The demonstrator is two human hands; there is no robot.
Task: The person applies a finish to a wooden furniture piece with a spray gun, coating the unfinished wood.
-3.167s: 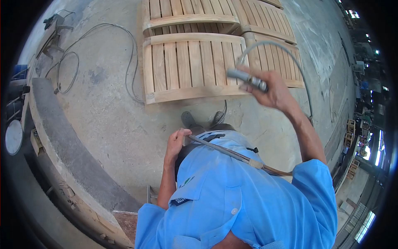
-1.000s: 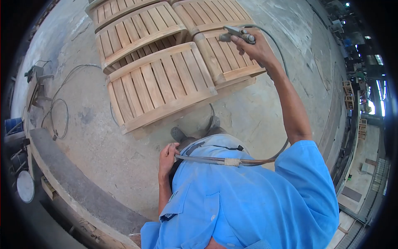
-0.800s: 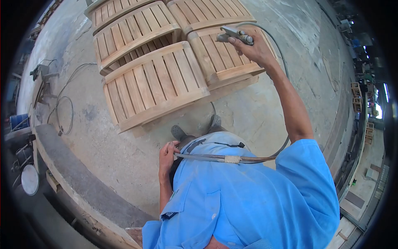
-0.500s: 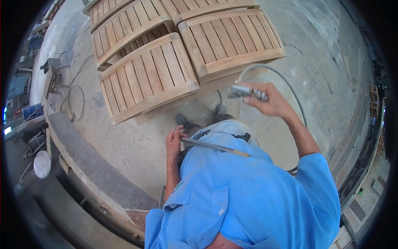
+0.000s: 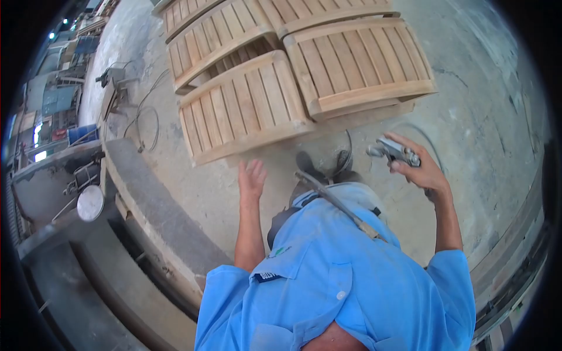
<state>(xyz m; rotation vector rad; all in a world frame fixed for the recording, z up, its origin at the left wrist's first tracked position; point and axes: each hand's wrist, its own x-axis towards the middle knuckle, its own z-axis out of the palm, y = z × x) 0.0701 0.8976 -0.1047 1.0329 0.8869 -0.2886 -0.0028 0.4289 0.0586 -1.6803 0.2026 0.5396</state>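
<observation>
One metal gun (image 5: 400,152) | held in right hand (image 5: 428,171) | front end protruding

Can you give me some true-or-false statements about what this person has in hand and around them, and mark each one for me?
1. The right hand holds a metal tool. True.
2. The left hand is gripping a hammer. False: it is open, and no object shows in it.
3. The slatted wooden pieces are painted bright red. False: they have a light brown wood colour.
4. The person wears a blue shirt. True.
5. A long, thin rod lies on top of the wooden pieces. False: it slants across the front of the person's body.
6. A blue container stands toward the left edge of the picture. True.
</observation>
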